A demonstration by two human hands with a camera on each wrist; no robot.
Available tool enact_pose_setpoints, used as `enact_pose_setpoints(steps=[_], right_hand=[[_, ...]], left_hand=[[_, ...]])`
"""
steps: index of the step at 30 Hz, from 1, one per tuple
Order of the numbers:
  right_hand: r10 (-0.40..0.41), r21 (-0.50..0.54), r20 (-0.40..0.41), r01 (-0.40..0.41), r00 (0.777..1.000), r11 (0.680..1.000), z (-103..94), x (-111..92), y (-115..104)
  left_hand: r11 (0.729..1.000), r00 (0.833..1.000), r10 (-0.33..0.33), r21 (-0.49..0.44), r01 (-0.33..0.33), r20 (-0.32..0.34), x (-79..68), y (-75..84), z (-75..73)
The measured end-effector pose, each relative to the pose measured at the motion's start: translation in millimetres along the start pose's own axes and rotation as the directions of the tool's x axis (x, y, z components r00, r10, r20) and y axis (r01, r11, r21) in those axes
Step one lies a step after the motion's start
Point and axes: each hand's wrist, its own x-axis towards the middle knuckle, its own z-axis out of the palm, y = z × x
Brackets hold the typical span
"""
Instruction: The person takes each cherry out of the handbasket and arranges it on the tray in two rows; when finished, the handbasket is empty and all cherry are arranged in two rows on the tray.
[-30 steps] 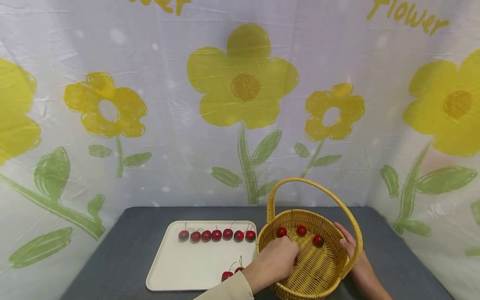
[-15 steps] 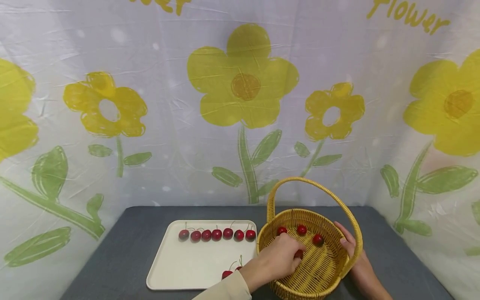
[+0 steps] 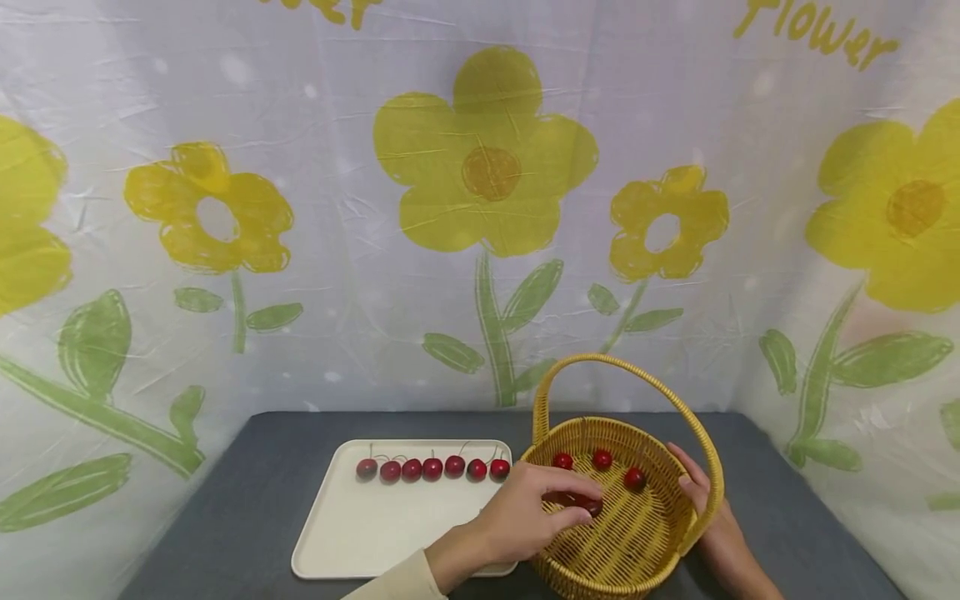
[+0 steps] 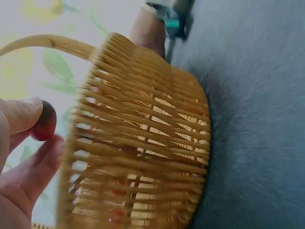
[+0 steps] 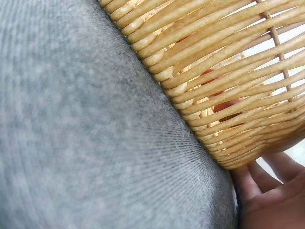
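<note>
A yellow wicker basket (image 3: 636, 546) with a tall handle stands at the right of the head view, with several cherries inside. My left hand (image 3: 510, 512) reaches over its left side and pinches a dark red cherry (image 4: 44, 126) between thumb and fingers, outside the woven wall in the left wrist view. Against the basket's right outer wall rests my right hand (image 3: 716, 517), fingers lying along the weave. In the right wrist view its fingers (image 5: 267, 179) touch the wall near the table. Part of the right hand is hidden behind the basket.
Left of the basket lies a white rectangular tray (image 3: 382, 529). A row of several cherries (image 3: 432, 469) with stems runs along its far side. Dark grey cloth (image 3: 240, 508) covers the table, and a flower-printed curtain (image 3: 337, 350) hangs behind it.
My left hand has drawn back leftward and up from inside the basket with a cherry between its fingers; its arm now hides the cherries at the tray's near right. The right hand and basket stay put.
</note>
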Motion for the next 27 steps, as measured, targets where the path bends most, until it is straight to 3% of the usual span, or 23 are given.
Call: enact_pose_setpoints(steps=[3,7,13,22,27], right_hand=[[-0.013,0.03,0.008,0.013,1.0,0.999,0.8,0,0],[-0.02,0.064,0.008,0.019,1.0,0.998,0.6,0,1],[-0.031,0.086,0.02,0.029,0.999,0.996,-0.7,0,3],[-0.037,0.044,0.014,0.036,0.999,0.998,0.3,-2,1],[-0.047,0.024,0.011,0.047,0.999,0.999,0.2,-1,1]], left_hand=[[0.982,0.995,-0.092,-0.166,0.086,-0.026,-18.7,5.0,-15.4],[0.945,0.977,-0.209,-0.268,0.19,-0.044,-45.0,8.6,-38.4],[0.935,0.947,-0.304,-0.221,0.276,-0.103,-84.4,10.8,-74.4],[0.946,0.932,-0.319,-0.115,0.303,-0.171,-133.9,15.4,-112.4],[0.9,0.882,-0.436,-0.114,0.422,-0.178,-153.3,14.1,-119.5]])
